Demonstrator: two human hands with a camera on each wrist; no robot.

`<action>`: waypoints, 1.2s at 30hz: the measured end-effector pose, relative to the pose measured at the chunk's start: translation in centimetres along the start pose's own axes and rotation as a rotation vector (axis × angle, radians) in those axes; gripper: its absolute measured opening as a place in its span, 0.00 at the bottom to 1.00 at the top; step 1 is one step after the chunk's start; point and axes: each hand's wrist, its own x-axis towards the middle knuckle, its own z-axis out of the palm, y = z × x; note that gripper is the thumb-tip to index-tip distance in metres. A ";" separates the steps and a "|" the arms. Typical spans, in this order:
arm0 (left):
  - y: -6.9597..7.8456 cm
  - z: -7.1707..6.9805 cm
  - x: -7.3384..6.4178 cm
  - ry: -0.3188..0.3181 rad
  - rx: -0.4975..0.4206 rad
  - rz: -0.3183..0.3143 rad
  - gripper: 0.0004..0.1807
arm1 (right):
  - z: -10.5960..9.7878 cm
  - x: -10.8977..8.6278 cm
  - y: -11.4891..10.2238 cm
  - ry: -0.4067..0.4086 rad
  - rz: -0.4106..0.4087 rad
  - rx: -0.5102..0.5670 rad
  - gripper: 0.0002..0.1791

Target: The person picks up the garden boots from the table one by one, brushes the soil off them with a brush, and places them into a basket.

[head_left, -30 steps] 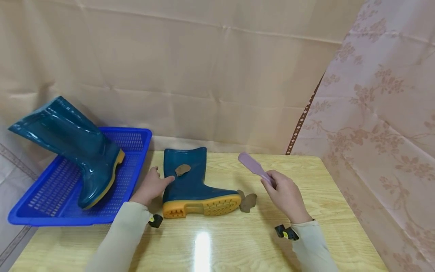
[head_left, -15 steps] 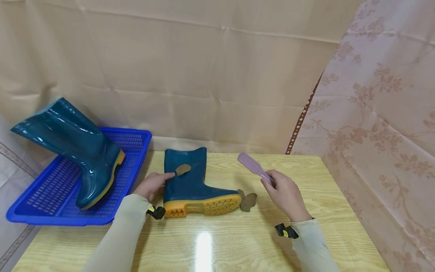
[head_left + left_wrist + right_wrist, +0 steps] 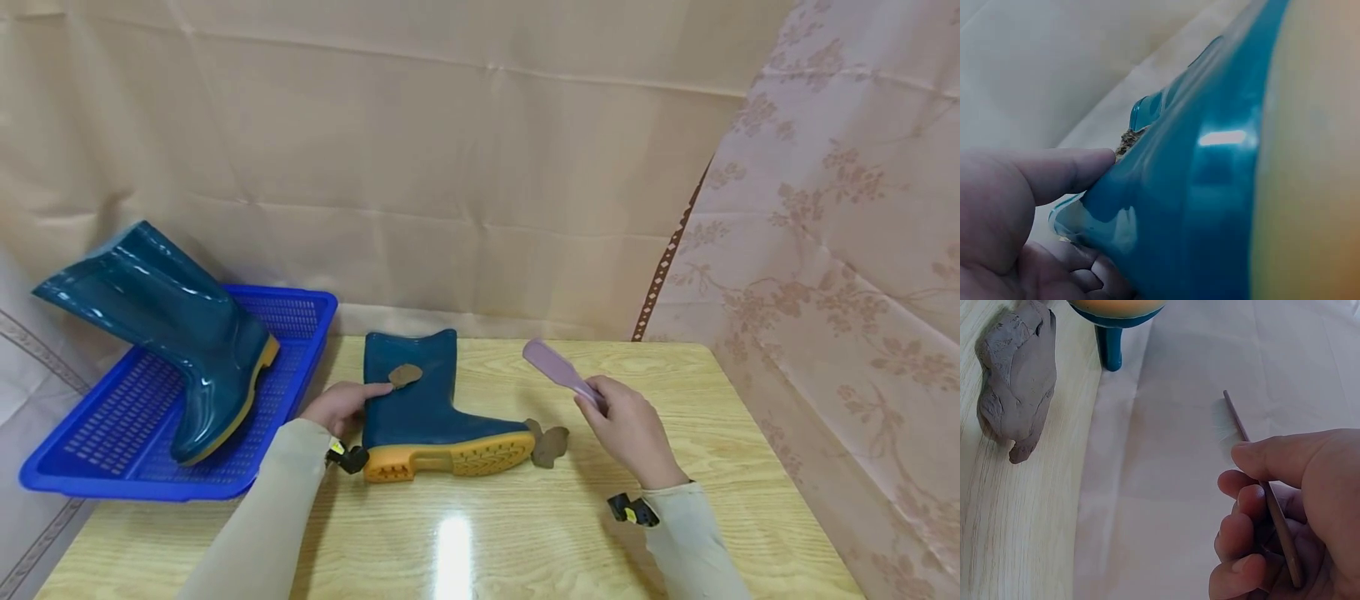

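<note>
A dark teal rain boot [image 3: 412, 415] with a yellow sole lies on its side on the table, its sole turned toward me. My left hand [image 3: 341, 406] grips the back of its shaft, thumb on top and fingers curled underneath. A brown clay lump [image 3: 406, 376] sticks to the shaft right at the thumb tip. In my right hand [image 3: 628, 427] is a purple scraper [image 3: 553, 363] with a flat, rounded blade, raised over the table. Its handle [image 3: 1283, 537] lies between thumb and curled fingers in the right wrist view.
A blue plastic basket [image 3: 142, 488] stands at the left, with a second teal boot [image 3: 197, 342] leaning in it. Brown clay pieces [image 3: 551, 447] lie by the toe of the near boot. Cloth [image 3: 480, 167] hangs behind the wooden table [image 3: 570, 542].
My left hand has closed on the boot's shaft, its fingers going underneath and the thumb coming to the edge of the clay. The right hand and scraper have hardly moved.
</note>
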 end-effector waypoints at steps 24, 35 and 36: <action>-1.2 0.5 1.7 -0.194 -0.544 -0.052 0.43 | 0.3 -0.1 0.3 0.000 -0.017 0.000 0.08; -1.1 0.7 1.9 -0.197 -0.527 -0.126 0.49 | 0.7 0.1 0.7 -0.020 -0.018 -0.020 0.08; -1.0 0.7 1.8 -0.187 -0.523 -0.125 0.49 | 0.7 0.2 0.7 -0.021 -0.018 -0.022 0.08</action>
